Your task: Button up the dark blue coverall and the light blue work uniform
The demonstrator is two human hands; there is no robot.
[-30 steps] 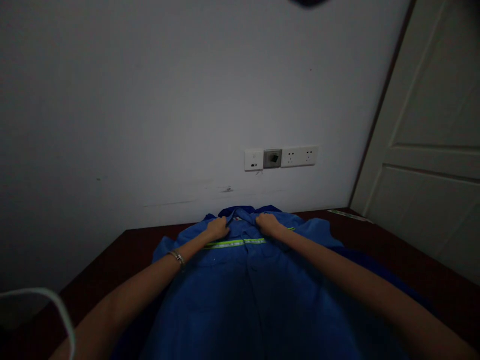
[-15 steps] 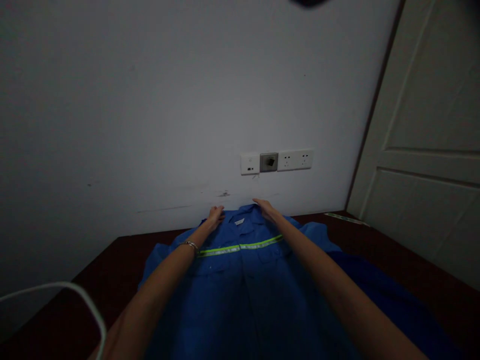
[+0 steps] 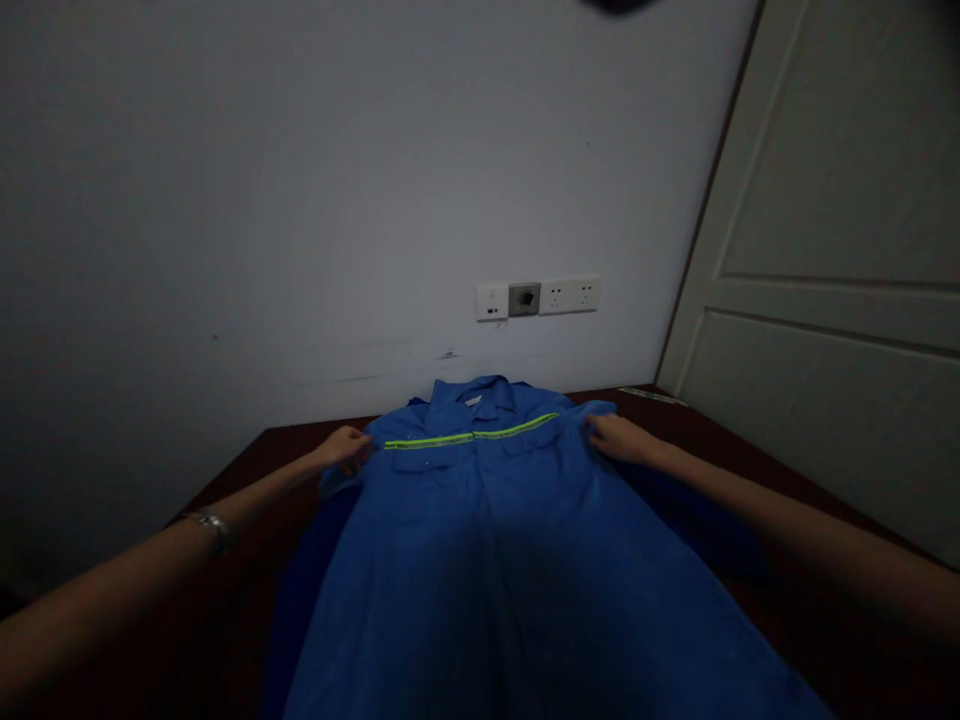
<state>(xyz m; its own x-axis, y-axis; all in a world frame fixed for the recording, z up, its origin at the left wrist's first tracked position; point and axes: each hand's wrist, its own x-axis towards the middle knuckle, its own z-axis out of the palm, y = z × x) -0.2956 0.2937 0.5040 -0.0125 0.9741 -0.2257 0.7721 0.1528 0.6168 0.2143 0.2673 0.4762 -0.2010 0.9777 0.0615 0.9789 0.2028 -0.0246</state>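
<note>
A blue work jacket (image 3: 439,530) with a yellow-green reflective stripe across the chest lies front up, its collar toward the wall. My left hand (image 3: 346,448), a bracelet on its wrist, is closed on the jacket at the left sleeve side. On the opposite side, my right hand (image 3: 619,438) has its fingers closed on the cloth near the right sleeve. Darker blue cloth (image 3: 311,570) shows from under the jacket on both sides. The lower part of the jacket is in shadow.
The jacket rests on a dark red surface (image 3: 292,440) that meets a white wall (image 3: 337,200). Sockets and switches (image 3: 570,296) are set in the wall. At the right stands a pale panelled door (image 3: 832,230), with a thin patterned strip (image 3: 652,396) near its foot.
Both hands have moved from the collar outward and down to the sleeve sides, and their fingers have closed on cloth. The jacket's sleeves lie closer in. The view has shifted slightly.
</note>
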